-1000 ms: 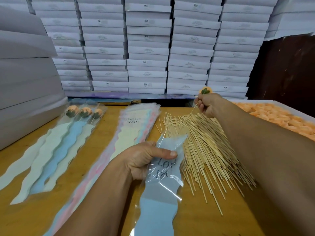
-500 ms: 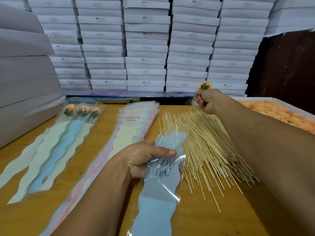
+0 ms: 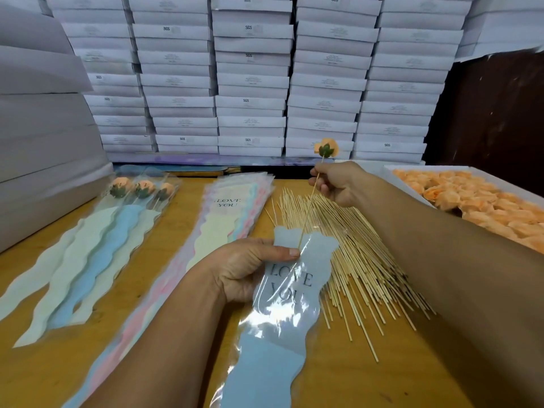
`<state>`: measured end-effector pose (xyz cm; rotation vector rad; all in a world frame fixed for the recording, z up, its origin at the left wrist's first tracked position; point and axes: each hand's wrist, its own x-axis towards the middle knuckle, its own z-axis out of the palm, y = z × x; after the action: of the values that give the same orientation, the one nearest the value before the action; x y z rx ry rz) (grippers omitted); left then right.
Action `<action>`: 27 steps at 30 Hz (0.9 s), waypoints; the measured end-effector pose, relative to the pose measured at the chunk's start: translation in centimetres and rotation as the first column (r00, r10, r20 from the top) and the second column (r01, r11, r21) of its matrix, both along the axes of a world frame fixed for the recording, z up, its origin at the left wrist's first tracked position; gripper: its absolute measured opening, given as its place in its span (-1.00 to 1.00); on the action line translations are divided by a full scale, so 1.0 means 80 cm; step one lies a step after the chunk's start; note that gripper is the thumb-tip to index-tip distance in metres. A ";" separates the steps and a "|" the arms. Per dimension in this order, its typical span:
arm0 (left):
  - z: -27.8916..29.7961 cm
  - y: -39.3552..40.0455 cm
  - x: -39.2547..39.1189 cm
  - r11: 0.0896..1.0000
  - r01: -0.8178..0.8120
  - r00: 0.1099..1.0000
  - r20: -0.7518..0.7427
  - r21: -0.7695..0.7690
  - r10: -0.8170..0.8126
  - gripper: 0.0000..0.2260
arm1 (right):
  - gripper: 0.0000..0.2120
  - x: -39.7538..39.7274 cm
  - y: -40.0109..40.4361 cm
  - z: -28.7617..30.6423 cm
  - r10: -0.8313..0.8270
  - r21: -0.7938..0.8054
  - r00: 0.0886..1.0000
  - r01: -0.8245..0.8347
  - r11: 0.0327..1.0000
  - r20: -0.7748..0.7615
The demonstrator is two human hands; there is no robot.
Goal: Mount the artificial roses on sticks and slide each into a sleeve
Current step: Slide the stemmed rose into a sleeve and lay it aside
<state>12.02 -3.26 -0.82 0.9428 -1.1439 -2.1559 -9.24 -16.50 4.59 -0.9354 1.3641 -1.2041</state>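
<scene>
Left hand point(image 3: 247, 267) grips blue sleeve point(image 3: 282, 307) near mouth, thumb pressed on film; sleeve lies on table point(image 3: 382, 378). Stick point(image 3: 307, 214) tip at mouth, maybe just inside, glare hides it. Risk: tip snags film or slips outside. Right hand point(image 3: 338, 184) pinches stick below rose point(image 3: 326, 148); loose pinch could let the stick twist.

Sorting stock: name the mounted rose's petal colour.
Peach-orange artificial rose on its thin wooden stick; head view.
</scene>
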 end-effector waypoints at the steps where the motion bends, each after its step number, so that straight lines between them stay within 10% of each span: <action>1: 0.000 -0.001 0.000 1.000 -0.009 1.000 -0.001 0.003 0.009 -0.73 | -0.80 0.004 0.006 0.000 0.021 0.002 1.000 -0.021 1.000 0.015; 18: -0.001 -0.005 -0.003 0.967 -0.254 0.962 -0.102 0.002 0.253 -0.65 | -0.76 0.022 0.105 -0.017 0.411 -0.071 0.907 -0.418 0.906 -0.099; 27: -0.006 -0.010 -0.003 0.973 -0.227 0.972 -0.068 -0.037 0.224 -0.86 | -0.79 0.026 0.120 -0.030 0.280 -0.153 0.960 -0.279 0.948 -0.015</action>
<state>11.76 -4.04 -1.32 0.9300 -0.9986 -1.9567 -7.15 -6.89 2.18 -1.1903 1.0996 -1.1031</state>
